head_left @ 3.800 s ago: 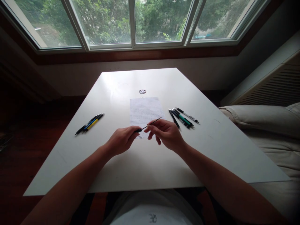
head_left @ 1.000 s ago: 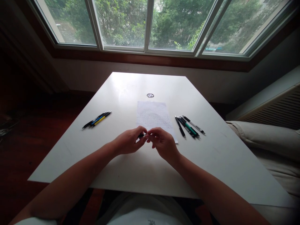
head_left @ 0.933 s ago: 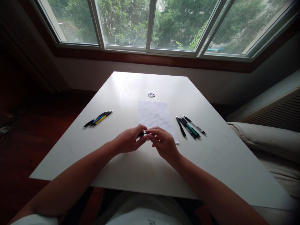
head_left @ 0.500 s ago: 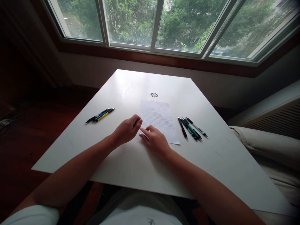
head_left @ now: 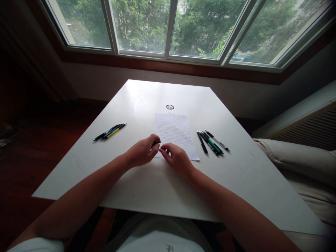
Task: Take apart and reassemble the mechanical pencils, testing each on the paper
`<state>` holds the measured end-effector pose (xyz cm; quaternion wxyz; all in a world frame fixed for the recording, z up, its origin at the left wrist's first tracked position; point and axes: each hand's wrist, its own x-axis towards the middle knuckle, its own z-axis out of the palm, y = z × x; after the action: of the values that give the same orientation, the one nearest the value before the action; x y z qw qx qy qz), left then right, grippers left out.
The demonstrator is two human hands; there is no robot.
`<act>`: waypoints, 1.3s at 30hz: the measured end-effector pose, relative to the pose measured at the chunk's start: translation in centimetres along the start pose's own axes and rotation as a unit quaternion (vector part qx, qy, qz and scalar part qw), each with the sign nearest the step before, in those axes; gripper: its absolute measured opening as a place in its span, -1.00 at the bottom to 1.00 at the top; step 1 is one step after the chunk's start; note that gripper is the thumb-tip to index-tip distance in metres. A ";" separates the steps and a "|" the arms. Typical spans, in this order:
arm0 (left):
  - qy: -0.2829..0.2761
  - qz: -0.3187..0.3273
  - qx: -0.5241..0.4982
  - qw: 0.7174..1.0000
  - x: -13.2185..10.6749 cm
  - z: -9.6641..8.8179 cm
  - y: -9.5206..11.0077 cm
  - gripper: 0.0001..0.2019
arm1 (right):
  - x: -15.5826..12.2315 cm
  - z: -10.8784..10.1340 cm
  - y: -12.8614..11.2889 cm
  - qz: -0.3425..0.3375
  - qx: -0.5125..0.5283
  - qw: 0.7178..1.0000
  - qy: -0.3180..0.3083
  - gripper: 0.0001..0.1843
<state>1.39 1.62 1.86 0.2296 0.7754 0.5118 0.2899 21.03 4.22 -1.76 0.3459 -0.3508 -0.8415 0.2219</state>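
Note:
My left hand [head_left: 140, 152] is closed above the lower left of a sheet of paper [head_left: 174, 127] covered in lines of writing. Between its thumb and fingers pokes out a slim dark piece [head_left: 156, 142], mostly hidden by the hand, so its kind is unclear. Almost touching it, my right hand [head_left: 178, 159] has its thumb and fingertips pinched together; anything within them is too small to make out. To the right of the paper lies a group of pens [head_left: 213, 144], black, green and clear-barrelled. Another group of pens [head_left: 111, 132], black, blue and yellow, rests on the left.
The white table [head_left: 147, 190] narrows toward the window [head_left: 168, 28]. Beyond the paper sits a small round black-and-white item [head_left: 169, 107]. A pale padded seat [head_left: 294, 157] and a slatted panel [head_left: 309, 122] stand along the right side.
My left fingers have loosened and turned, so the dark piece now shows. The right hand's extended finger has curled into a pinch. The view has shifted slightly.

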 end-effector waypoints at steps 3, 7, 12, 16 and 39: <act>-0.007 0.014 0.006 1.000 -0.1 0.0 0.0 -0.85 | 0.0 -0.6 -0.2 0.007 0.079 0.995 0.062 -0.89; -0.020 0.033 0.011 0.999 -0.1 0.1 -0.1 -0.84 | 0.0 -1.1 -0.6 -0.014 0.132 0.987 0.095 -0.84; -0.031 0.055 0.018 0.998 -0.1 0.3 -0.3 -0.87 | 0.0 -1.0 -0.6 -0.045 0.139 0.987 0.068 -0.79; -0.036 0.070 0.015 0.997 -0.1 0.3 -0.4 -0.87 | 0.0 -0.8 -0.3 -0.058 0.133 0.989 0.038 -0.77; -0.082 0.092 0.052 0.991 -0.8 0.6 0.3 -0.45 | -0.3 -0.8 -0.3 0.025 -0.066 0.995 -0.065 -0.62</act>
<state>1.80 0.69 1.43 0.2028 0.8512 0.4322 0.2182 21.68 3.91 -1.18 0.2614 -0.3784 -0.8659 0.1967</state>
